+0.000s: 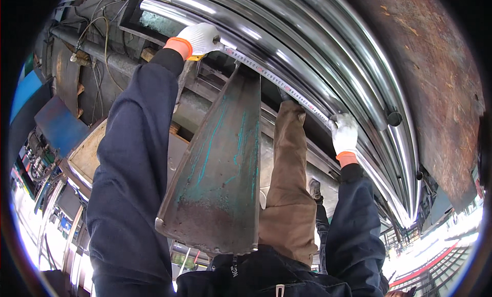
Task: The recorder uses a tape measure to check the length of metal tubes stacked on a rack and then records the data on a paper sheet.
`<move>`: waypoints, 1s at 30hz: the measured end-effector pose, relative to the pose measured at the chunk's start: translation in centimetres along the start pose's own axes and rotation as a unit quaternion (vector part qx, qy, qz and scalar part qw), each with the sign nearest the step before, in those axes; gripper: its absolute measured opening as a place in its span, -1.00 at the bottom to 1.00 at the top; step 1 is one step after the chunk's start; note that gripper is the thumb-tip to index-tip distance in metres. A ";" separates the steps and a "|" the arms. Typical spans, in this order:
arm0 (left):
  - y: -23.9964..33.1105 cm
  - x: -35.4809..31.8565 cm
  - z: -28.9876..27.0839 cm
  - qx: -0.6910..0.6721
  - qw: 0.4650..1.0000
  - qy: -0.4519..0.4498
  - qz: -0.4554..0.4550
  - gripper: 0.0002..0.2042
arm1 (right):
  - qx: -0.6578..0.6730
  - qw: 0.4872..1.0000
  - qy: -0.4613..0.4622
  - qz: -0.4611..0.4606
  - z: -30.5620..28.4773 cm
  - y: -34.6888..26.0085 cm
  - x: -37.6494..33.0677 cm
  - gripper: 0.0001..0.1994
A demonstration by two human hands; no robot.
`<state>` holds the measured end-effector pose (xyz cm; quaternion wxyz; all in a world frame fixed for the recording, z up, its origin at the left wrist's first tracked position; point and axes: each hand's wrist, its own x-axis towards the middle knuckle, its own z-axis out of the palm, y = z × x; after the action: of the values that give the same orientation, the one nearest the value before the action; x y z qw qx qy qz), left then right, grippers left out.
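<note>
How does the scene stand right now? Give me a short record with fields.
Left hand: white-gloved, closed at the tape's left end
Right hand: white-gloved, pinching the tape's right end
Measuring tape: stretched between both hands; contact with tubes unclear
Metal tubes: shiny, side by side, beyond the tape
Steel piece: grey, teal streaks, between the forearms
Rust-brown plate: right of the tubes

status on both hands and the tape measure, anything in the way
Left hand and right hand both holding tape measure. Blade extended between them, alongside metal tubes. Nothing seen covering the blade between the hands.
</note>
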<state>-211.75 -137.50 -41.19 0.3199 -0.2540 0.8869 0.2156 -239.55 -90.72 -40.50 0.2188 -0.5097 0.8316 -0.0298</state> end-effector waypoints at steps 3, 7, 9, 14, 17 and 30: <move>0.1 0.1 -0.1 0.008 1.000 -0.006 0.005 -0.62 | 0.001 1.000 -0.004 0.003 0.0 0.0 0.0 -0.90; 0.2 0.3 -0.3 0.009 1.000 -0.017 0.006 -0.63 | 0.010 1.000 0.005 0.004 0.0 0.0 0.0 -0.90; 0.2 0.3 -0.4 0.008 1.000 -0.013 0.004 -0.63 | 0.010 1.000 0.008 -0.004 0.0 0.0 0.0 -0.90; 0.2 0.3 -0.2 0.012 1.000 -0.013 0.004 -0.64 | 0.004 1.000 0.003 -0.003 0.1 0.2 0.0 -0.88; 0.3 0.4 -0.2 0.008 1.000 -0.004 0.003 -0.62 | 0.003 1.000 0.008 -0.009 0.2 0.3 0.0 -0.87; 1.0 0.1 -0.5 0.019 1.000 -0.017 -0.015 -0.64 | 0.016 1.000 -0.004 0.010 0.3 0.1 0.1 -0.89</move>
<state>-212.62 -137.04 -40.62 0.3433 -0.2578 0.8811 0.1982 -239.61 -90.73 -40.86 0.2309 -0.4981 0.8349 -0.0392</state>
